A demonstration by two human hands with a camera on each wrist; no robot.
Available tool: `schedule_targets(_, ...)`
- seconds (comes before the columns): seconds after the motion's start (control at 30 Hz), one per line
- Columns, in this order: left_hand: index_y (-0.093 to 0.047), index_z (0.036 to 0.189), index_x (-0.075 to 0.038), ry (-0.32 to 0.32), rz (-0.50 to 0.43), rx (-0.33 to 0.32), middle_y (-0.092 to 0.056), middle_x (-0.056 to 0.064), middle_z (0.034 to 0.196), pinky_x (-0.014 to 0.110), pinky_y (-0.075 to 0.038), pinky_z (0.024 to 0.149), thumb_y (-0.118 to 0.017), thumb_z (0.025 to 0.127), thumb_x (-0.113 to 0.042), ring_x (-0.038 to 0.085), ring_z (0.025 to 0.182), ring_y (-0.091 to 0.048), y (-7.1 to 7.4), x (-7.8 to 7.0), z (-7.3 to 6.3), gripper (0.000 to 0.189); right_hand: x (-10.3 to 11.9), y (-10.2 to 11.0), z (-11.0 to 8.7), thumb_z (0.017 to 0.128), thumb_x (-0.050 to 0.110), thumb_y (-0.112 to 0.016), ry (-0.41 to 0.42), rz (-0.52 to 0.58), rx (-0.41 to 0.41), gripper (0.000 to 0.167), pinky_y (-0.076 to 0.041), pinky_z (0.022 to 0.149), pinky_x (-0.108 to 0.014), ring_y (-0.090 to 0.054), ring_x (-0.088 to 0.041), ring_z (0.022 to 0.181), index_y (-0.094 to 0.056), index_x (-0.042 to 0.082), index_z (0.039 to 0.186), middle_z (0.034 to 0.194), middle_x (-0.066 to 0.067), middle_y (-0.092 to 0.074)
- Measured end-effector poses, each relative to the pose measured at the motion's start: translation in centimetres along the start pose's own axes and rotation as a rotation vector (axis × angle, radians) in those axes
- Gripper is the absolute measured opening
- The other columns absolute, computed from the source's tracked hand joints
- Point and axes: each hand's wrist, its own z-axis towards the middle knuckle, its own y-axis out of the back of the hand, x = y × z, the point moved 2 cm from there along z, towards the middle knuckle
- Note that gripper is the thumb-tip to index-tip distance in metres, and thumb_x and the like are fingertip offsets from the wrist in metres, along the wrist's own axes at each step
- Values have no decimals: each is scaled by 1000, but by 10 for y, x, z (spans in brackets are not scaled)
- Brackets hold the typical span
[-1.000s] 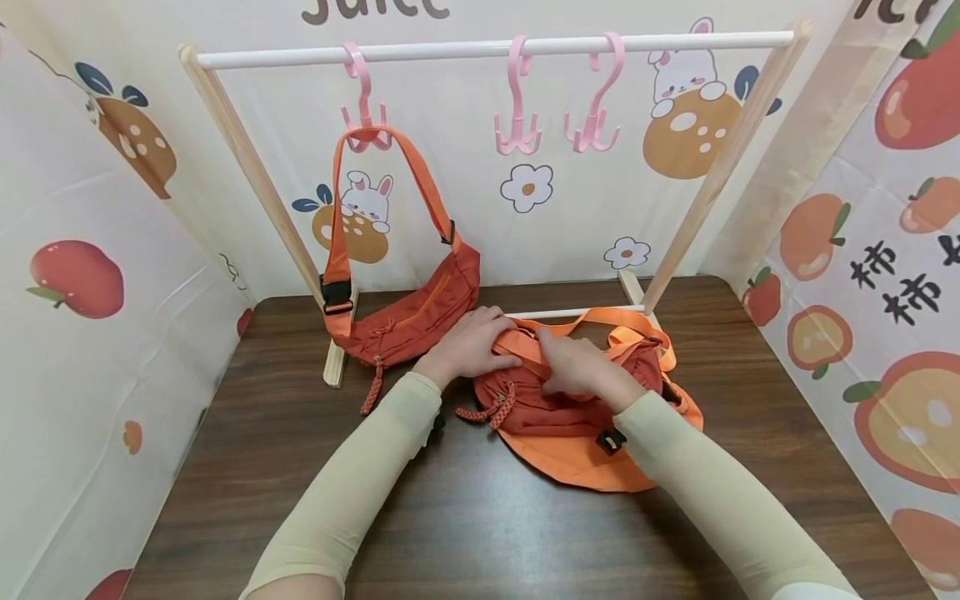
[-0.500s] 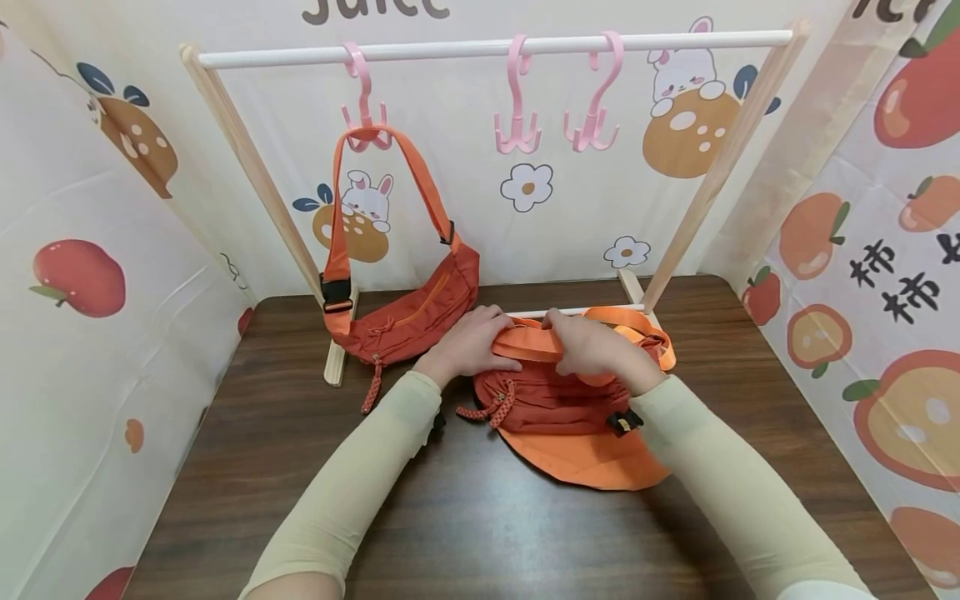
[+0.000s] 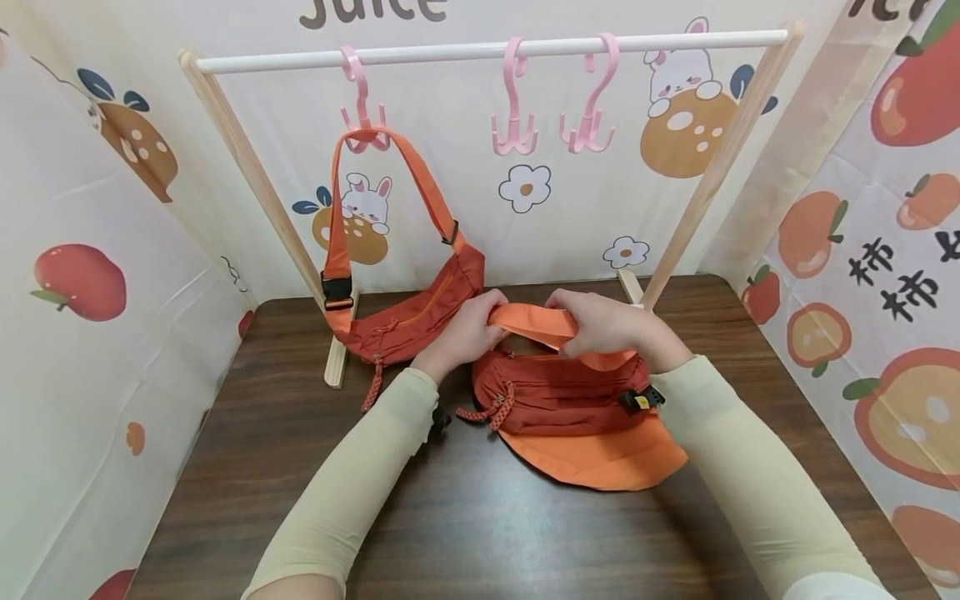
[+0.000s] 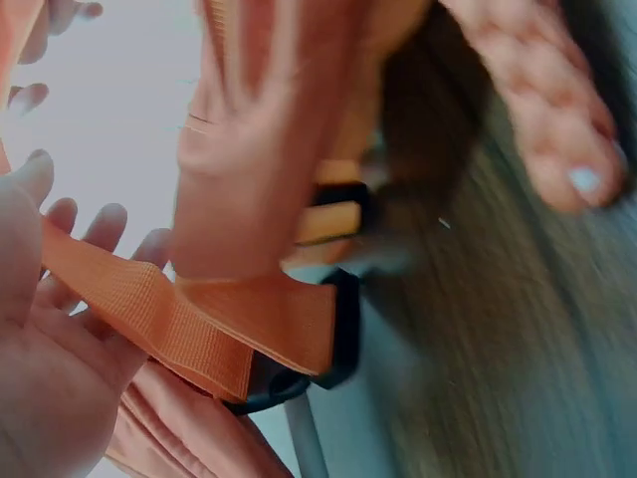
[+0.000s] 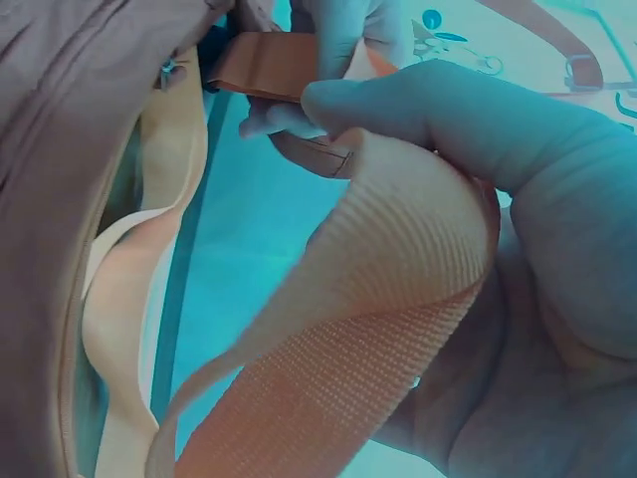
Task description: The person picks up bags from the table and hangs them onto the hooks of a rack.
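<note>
A red waist bag (image 3: pixel 562 396) with an orange strap (image 3: pixel 528 321) lies on the table, its braided zip pulls at the left. My left hand (image 3: pixel 463 333) grips the strap's left part above the bag's far edge; the left wrist view has the webbing (image 4: pixel 139 299) across the fingers near a black buckle (image 4: pixel 338 329). My right hand (image 3: pixel 607 323) pinches the strap farther right, where the right wrist view shows a folded loop of webbing (image 5: pixel 408 219) under the thumb. A flat orange rounded piece (image 3: pixel 600 462) sticks out beneath the bag.
A second red waist bag (image 3: pixel 420 312) hangs by its strap from a pink hook (image 3: pixel 362 92) on the white rail (image 3: pixel 442 54). Two more pink hooks, one of them this hook (image 3: pixel 514 108), hang right of it. Wooden rack legs (image 3: pixel 335 358) stand on the table.
My right hand has moved right and slightly up along the strap, and the strap now rises off the bag between both hands. My left hand has lifted a little.
</note>
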Motion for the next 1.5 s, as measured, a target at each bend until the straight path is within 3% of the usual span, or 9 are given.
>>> schedule_targets(0.3,-62,121,-8,42,-185,-78,-67,11,104,30,-44,62,-52,102,8,22,64,-53,10,-11,2,26,4,13,0,91,16,-82,51,40,6,19,-43,71,-38,-52,-20,70,-67,10,101,79,-3,-57)
schedule_targets(0.47,-61,117,-8,40,-296,-79,-66,9,106,33,-49,65,-51,106,5,25,73,-60,16,-18,2,20,3,18,-1,95,15,-76,54,89,-25,12,-43,68,-36,-52,-20,69,-68,9,101,78,-3,-57)
schedule_targets(0.63,-60,114,-5,26,-414,-75,-65,14,106,46,-53,75,-50,107,7,38,95,-68,21,-27,3,17,5,23,-4,94,17,-75,76,145,-52,13,-44,67,-35,-56,-22,71,-67,10,101,82,-4,-62)
schedule_targets(0.7,-60,114,-5,23,-441,-81,-65,17,103,46,-52,75,-50,108,6,41,93,-67,23,-30,3,15,5,27,-5,92,19,-76,89,149,-74,14,-44,65,-34,-56,-22,70,-66,11,98,80,-3,-62)
schedule_targets(0.87,-61,113,-5,14,-469,-105,-65,17,92,38,-51,70,-52,109,1,35,83,-65,28,-40,4,11,6,34,-7,92,17,-77,120,259,-83,16,-46,60,-34,-56,-24,62,-63,10,94,75,-6,-59)
schedule_targets(0.97,-62,114,-3,8,-502,-124,-64,16,90,39,-51,70,-51,109,2,35,80,-62,31,-46,3,13,6,36,-9,93,15,-79,141,346,-67,19,-47,60,-33,-56,-22,62,-63,6,100,78,-9,-61)
schedule_targets(1.17,-65,116,-4,9,-540,-161,-61,13,87,36,-48,64,-50,107,3,47,79,-58,41,-55,-1,19,9,35,-11,92,15,-83,162,448,10,38,-52,53,-37,-60,-24,59,-60,6,121,89,-15,-71)
schedule_targets(1.3,-65,113,-4,-28,-537,-202,-61,15,85,37,-50,67,-52,106,1,44,77,-57,49,-62,-2,16,12,31,-11,88,21,-88,190,364,12,46,-52,56,-40,-60,-27,60,-59,10,121,86,-11,-66)
schedule_targets(1.5,-65,111,-2,-37,-582,-281,-55,27,80,31,-44,54,-48,104,3,40,67,-51,63,-71,-7,18,13,26,-11,82,19,-89,202,169,-41,52,-43,74,-41,-54,-25,79,-58,17,124,92,-5,-58)
